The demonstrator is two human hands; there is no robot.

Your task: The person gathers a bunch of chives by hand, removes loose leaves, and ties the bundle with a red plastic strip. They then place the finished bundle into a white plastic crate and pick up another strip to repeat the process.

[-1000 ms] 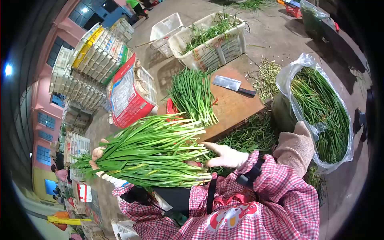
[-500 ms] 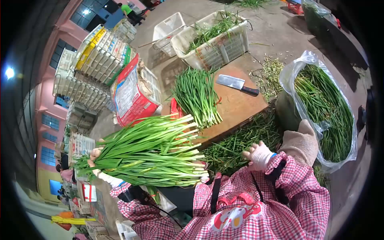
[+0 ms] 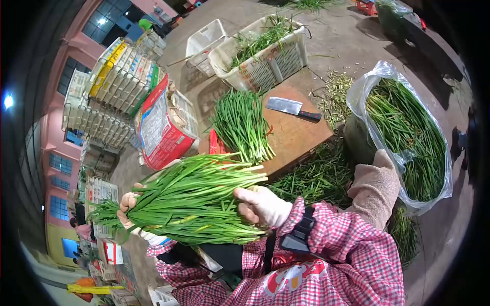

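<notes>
A large bundle of long green stalks point(image 3: 189, 204) lies across in front of me, pale ends to the right. My left hand point(image 3: 130, 206), in a pale glove with bare fingertips, is wrapped round its leafy end. At the pale ends, my right hand point(image 3: 260, 204) has its fingers curled against the stalks; part of them is hidden. Beyond, a second bunch point(image 3: 242, 125) rests on the wooden board point(image 3: 301, 135). A cleaver point(image 3: 293, 108) lies flat on that board, its black handle pointing right.
An open plastic bag point(image 3: 408, 137) of stalks stands at the right, near a draped cloth point(image 3: 375, 188). White crates point(image 3: 265, 66) are behind the board. Stacked crates point(image 3: 122, 76) and a red-and-white sack point(image 3: 163, 127) stand left. Loose trimmings point(image 3: 316, 176) lie below the board.
My right hand has moved left from beside the bundle to its pale ends, and its fingers have curled in. My left hand still holds the leafy end. The view has shifted slightly.
</notes>
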